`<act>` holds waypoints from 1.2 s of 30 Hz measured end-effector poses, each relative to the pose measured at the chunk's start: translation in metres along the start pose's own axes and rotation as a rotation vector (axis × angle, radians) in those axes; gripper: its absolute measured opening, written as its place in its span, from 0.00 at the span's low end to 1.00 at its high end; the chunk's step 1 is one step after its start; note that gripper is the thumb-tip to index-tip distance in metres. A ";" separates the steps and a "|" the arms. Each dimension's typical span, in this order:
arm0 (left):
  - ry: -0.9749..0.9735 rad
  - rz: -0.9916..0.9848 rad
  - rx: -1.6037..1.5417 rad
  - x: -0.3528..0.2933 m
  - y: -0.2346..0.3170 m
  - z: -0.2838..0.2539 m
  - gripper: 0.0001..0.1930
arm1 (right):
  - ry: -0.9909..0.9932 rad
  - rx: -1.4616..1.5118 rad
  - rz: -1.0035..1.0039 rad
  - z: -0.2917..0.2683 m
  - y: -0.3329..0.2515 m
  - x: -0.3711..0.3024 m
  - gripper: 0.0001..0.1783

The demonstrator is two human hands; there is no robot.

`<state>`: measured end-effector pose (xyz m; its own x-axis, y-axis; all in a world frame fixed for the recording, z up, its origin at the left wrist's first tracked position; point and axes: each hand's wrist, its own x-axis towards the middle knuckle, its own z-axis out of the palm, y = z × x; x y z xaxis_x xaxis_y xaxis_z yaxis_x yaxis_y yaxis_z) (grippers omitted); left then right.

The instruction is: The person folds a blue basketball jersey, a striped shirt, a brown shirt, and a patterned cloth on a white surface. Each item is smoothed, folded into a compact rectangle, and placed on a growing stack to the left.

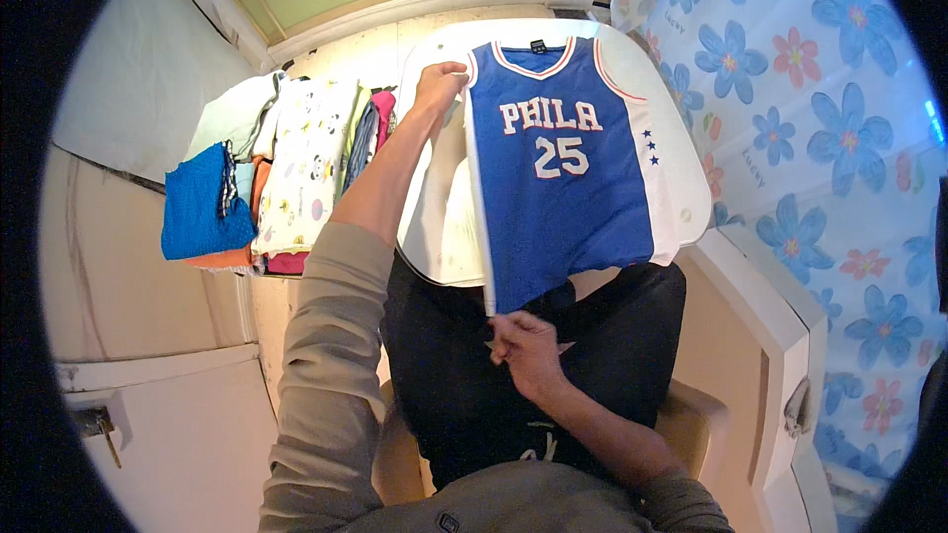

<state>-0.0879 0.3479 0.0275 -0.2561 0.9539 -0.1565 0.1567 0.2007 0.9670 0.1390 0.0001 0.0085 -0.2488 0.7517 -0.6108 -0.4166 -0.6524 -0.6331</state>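
A blue sleeveless basketball jersey [573,207] with white side panels and red-and-white trim lies front up on a white table [434,207]. My left hand [440,89] is closed on its left edge near the armhole, at the far end. At the near end, my right hand [526,347] pinches the jersey's lower left corner, just past the table's front edge and above my lap. Between the two hands the left edge runs nearly straight. The right side of the jersey lies spread over the table.
Left of the table stand stacks of folded clothes [311,143], with a bright blue folded piece [205,202] at the near left. A flowered curtain [790,118] hangs on the right, beside a white cabinet frame [760,336]. My legs in black trousers [612,365] are under the table's front edge.
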 end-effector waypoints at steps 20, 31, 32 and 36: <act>0.345 0.634 0.714 -0.096 -0.050 0.001 0.17 | 0.353 -0.421 -0.717 -0.109 -0.072 0.057 0.08; -0.014 0.601 1.016 -0.223 -0.068 0.038 0.21 | 0.831 -1.545 -1.206 -0.118 -0.165 0.096 0.16; -0.030 0.548 0.986 -0.237 -0.061 0.039 0.21 | 0.816 -1.571 -1.218 -0.108 -0.170 0.098 0.15; 0.505 0.544 0.354 -0.259 -0.067 0.059 0.12 | 0.444 -1.576 -1.108 -0.033 -0.194 0.152 0.15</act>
<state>0.0243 0.1006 -0.0084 -0.4432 0.7396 0.5065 0.6524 -0.1214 0.7481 0.2105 0.2372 0.0230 -0.1686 0.9084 0.3826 0.8634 0.3233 -0.3873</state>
